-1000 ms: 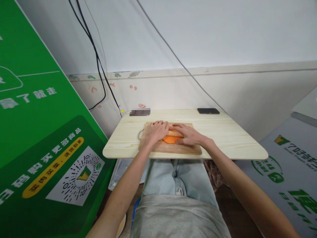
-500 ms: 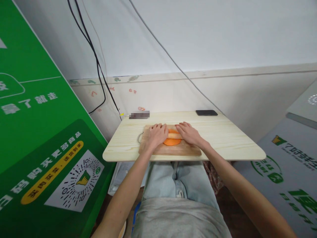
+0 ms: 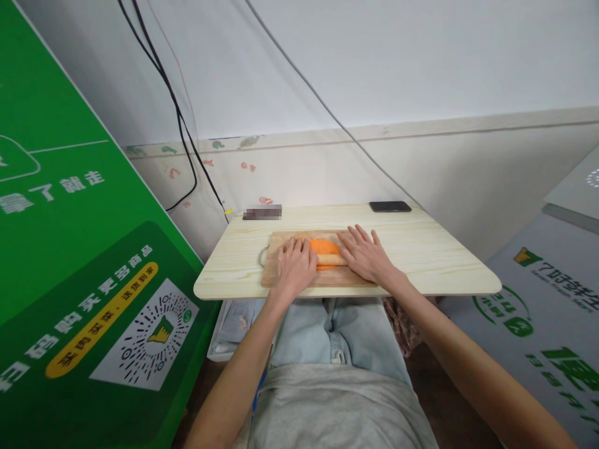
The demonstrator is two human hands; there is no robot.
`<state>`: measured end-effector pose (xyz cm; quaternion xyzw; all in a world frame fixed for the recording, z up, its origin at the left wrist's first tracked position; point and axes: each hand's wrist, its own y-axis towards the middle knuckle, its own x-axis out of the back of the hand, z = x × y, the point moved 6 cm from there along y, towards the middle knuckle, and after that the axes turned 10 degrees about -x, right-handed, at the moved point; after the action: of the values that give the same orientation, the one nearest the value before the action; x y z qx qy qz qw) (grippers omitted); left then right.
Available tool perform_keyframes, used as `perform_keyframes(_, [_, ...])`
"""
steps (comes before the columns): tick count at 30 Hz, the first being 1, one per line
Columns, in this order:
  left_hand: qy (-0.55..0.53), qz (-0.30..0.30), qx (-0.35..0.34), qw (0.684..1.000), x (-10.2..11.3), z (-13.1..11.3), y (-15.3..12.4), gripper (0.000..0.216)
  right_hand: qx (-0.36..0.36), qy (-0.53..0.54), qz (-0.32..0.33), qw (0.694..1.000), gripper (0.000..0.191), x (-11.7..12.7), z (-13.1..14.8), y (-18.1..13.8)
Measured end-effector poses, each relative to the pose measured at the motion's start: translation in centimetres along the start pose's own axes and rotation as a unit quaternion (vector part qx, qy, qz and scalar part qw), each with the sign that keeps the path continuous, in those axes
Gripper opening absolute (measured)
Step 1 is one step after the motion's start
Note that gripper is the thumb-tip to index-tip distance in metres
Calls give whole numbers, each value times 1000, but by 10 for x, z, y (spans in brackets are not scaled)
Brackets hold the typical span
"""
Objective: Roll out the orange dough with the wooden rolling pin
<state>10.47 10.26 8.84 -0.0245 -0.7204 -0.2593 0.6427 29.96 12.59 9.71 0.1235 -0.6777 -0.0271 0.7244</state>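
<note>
A flat orange piece of dough (image 3: 322, 246) lies on a wooden board (image 3: 281, 240) on the small pale table (image 3: 435, 262). A wooden rolling pin (image 3: 331, 259) lies across the dough. My left hand (image 3: 296, 269) rests flat on the pin's left end, fingers stretched out. My right hand (image 3: 365, 254) lies flat on the pin's right end, fingers spread. Most of the pin is hidden under both palms.
A dark phone (image 3: 390, 206) lies at the table's back right. A blurred dark object (image 3: 262, 212) sits at the back left. Black cables (image 3: 182, 118) hang down the wall. A green printed board (image 3: 70, 249) leans on the left, a grey one (image 3: 547, 293) on the right.
Both hands and the rolling pin have drawn back toward me over the dough, so more of the orange dough now shows beyond the pin.
</note>
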Motion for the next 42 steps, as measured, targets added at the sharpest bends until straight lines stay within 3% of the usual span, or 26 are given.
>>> perform_keyframes(7, [-8,-25,-7,1000,6,-11,-23,58,3,-11,-37,999,60,6,9,-27])
perform_keyframes(15, [-15,-69,-22,997,5,-15,-35,57,9,-25,-50,998,61,2,8,-32])
perform_keyframes(26, [-29,-9,-17,999,1,10,19,50,6,46,-16,999,46,2,3,19])
perform_keyframes(31, [-22,7,-13,1000,-2,16,40,44,16,91,-103,990,42,6,-1,30])
perform_keyframes(36, [-36,-28,1,999,-8,20,45,40,51,106,-202,972,48,11,-1,21])
perform_keyframes(42, [-71,-93,6,993,-10,27,44,34,162,135,-186,960,25,19,9,4])
